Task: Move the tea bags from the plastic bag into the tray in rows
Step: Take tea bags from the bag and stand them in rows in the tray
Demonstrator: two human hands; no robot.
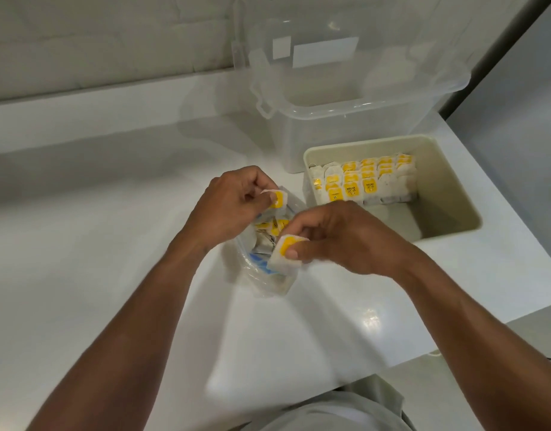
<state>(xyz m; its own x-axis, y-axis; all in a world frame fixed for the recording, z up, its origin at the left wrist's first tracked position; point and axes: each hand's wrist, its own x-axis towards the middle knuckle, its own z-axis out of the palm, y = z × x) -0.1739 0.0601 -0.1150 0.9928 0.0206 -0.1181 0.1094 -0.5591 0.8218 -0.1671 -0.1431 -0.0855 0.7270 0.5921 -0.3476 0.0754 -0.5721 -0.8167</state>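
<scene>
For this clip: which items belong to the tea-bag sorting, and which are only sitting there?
In the job: plastic bag, tray, rows of tea bags in it, upper tea bag pinched by left hand, lower tea bag pinched by right hand.
Just there: clear storage box, white counter.

"relax" on yellow tea bag tags (370,185)

Countertop (97,244): white, smooth, high gloss; light spots mirrored at lower right of frame.
Storage box (330,132), upper right: clear hard plastic, glossy, walls slightly cloudy.
Tray (448,181), right of centre: opaque beige plastic, smooth, dull satin finish.
Plastic bag (261,281), centre: thin clear film, crinkled, shiny.
Tea bags (352,188): white matt paper; tags yellow printed paper.
</scene>
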